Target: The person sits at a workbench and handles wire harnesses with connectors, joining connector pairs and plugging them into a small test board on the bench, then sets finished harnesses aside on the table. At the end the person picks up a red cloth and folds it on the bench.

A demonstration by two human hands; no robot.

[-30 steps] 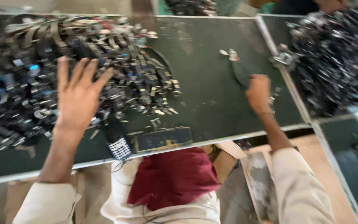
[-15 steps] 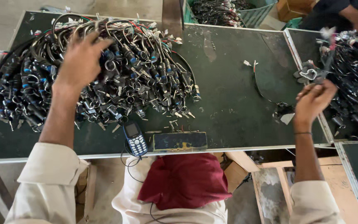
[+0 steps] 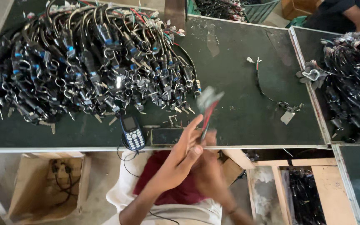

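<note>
My two hands meet in front of my chest, just over the front edge of the dark green table (image 3: pixel 238 129). My right hand (image 3: pixel 208 166) is closed around the lower end of a blurred red-handled cutting tool (image 3: pixel 207 109) that points up over the table. My left hand (image 3: pixel 183 155) lies against the tool with its fingers stretched out. A large pile of black cable harnesses (image 3: pixel 96 62) with blue bands and metal ends covers the table's left half.
A small keypad phone (image 3: pixel 132 133) and a dark plate (image 3: pixel 167 136) lie at the front edge. A single black cable (image 3: pixel 267 93) with a white tag (image 3: pixel 287 117) lies to the right. A second cable pile (image 3: pixel 351 83) fills the neighbouring table. Another person's arm (image 3: pixel 355 14) is at top right. A cardboard box (image 3: pixel 46 183) sits below.
Both hands have come back from the table, the left off the big pile and the right from the right side. They now meet at the front edge with the red-handled tool.
</note>
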